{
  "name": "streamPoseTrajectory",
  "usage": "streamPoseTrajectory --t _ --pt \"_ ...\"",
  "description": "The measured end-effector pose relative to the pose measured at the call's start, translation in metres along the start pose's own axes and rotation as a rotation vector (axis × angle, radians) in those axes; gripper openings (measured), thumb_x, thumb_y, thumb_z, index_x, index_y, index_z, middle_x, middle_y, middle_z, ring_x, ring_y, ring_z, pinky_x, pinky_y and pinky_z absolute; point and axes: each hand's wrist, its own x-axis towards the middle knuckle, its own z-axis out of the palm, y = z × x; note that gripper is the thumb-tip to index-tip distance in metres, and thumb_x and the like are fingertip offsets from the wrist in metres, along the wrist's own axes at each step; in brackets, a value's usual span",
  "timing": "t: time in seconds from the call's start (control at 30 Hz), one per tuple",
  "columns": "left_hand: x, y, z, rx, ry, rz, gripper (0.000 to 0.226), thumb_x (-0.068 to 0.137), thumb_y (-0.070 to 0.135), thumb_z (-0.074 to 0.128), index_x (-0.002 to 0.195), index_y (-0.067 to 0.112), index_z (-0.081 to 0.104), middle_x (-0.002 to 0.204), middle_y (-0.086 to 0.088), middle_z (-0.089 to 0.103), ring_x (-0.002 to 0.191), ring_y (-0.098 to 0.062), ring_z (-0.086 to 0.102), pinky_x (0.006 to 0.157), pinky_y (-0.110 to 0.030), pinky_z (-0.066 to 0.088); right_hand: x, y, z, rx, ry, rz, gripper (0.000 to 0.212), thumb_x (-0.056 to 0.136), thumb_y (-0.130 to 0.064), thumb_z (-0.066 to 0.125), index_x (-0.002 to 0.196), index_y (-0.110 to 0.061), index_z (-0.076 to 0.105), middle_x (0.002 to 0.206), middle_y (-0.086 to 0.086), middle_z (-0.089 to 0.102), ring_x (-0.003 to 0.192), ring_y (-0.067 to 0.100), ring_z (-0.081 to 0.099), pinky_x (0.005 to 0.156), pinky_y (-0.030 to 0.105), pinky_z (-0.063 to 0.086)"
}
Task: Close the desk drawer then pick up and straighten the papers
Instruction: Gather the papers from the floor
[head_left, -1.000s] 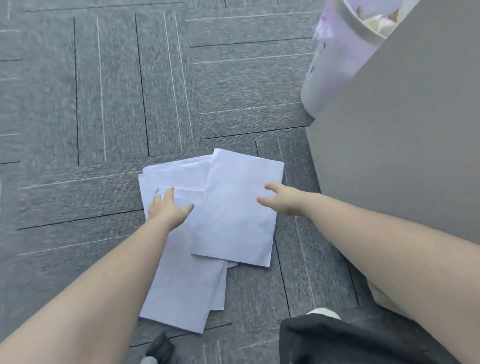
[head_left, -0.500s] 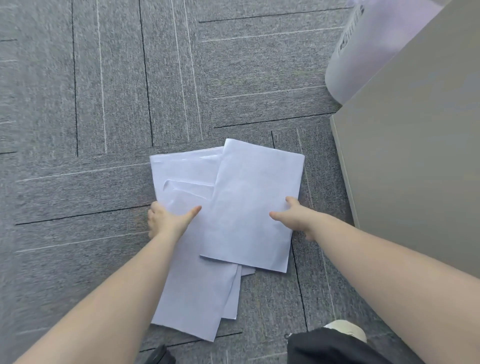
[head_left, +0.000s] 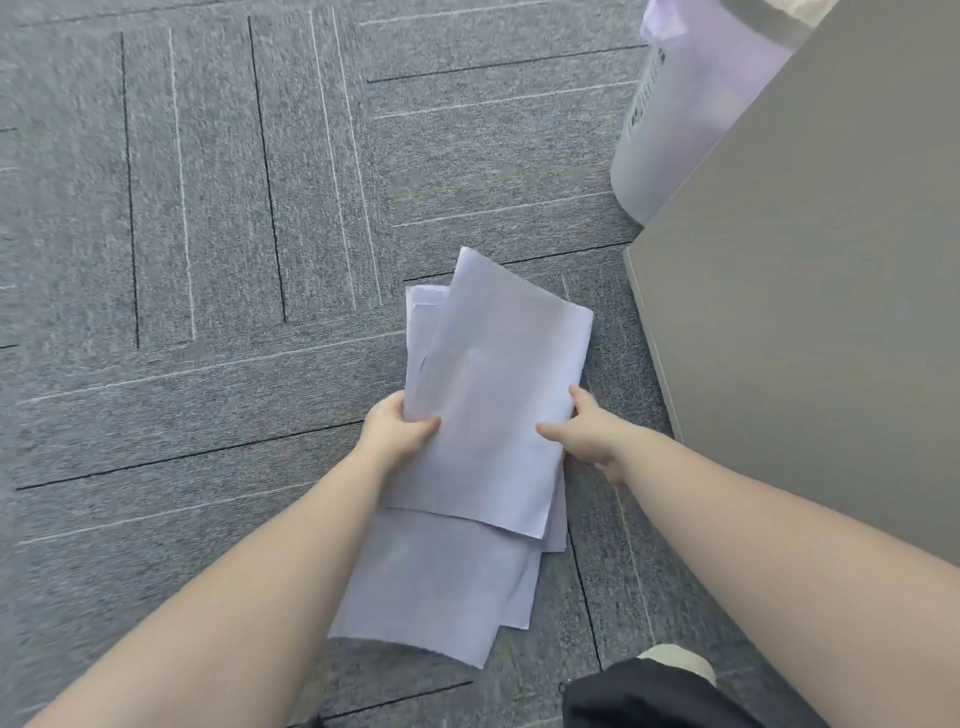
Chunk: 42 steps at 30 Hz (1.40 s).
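Observation:
Several white papers (head_left: 488, 395) lie in an uneven, overlapping bunch over the grey carpet, their edges out of line. My left hand (head_left: 397, 428) grips the bunch at its left edge, thumb on top. On the right edge my right hand (head_left: 584, 431) pinches the papers, thumb on top and fingers under. The lower sheets (head_left: 431, 587) hang toward me, below both hands. A grey desk unit (head_left: 810, 312) stands to the right; no open drawer shows on the face I see.
A white bin with a pale purple liner (head_left: 675, 114) stands at the upper right, beside the desk unit. Grey carpet tiles (head_left: 208, 260) cover the floor. A dark trouser leg and a light shoe (head_left: 670, 670) sit at the bottom right.
Both hands moved inward and pushed the spread sheets together into a narrower bunch. They now grip its two side edges, where before they lay on the papers.

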Motion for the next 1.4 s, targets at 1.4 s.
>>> streamPoseTrajectory --t 1.4 --pt "-0.563 0.473 -0.238 -0.395 -0.244 1.228 0.007 0.081 0.005 0.066 0.083 0.008 0.072 0.069 -0.005 0.075 0.059 -0.019 0.070 0.068 -0.035 0.060 -0.648 -0.204 -0.184 0.414 0.400 -1.228 0.049 0.073 -0.022 0.081 0.114 -0.014 0.056 0.117 0.008 0.068 0.102 0.021 0.067 0.080 0.029 0.054"
